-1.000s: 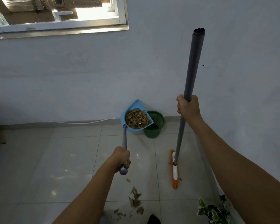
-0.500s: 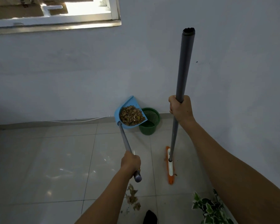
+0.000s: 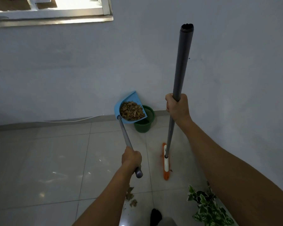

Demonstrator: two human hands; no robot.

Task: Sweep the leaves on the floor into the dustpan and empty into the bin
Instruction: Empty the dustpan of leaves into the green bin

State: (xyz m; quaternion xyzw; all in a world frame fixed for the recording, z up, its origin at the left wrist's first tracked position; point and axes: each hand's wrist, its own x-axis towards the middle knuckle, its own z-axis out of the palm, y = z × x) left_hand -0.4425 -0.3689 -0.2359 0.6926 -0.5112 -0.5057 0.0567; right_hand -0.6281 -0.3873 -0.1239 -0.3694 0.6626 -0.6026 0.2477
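My left hand (image 3: 131, 158) grips the grey handle of a blue dustpan (image 3: 128, 98), which is raised off the floor and full of dry brown leaves (image 3: 131, 111). The pan's right edge overlaps the rim of a small green bin (image 3: 145, 123) standing against the wall. My right hand (image 3: 176, 106) holds the grey broom pole (image 3: 182, 66) upright. The orange and white broom head (image 3: 165, 162) rests on the tiles to the right of the bin. A few loose leaves (image 3: 131, 197) lie on the floor near my left forearm.
A pale wall (image 3: 235, 79) runs behind the bin and along the right. A white cable (image 3: 72, 120) follows the skirting. A green and white leafy plant (image 3: 206, 207) sits at the bottom right. A window frame (image 3: 55, 13) is at the top left. My dark foot (image 3: 155, 216) shows at the bottom.
The dustpan has stayed raised by the bin, its handle now slanting left to right towards me. My left hand has shifted right and nearer. The broom has stayed upright.
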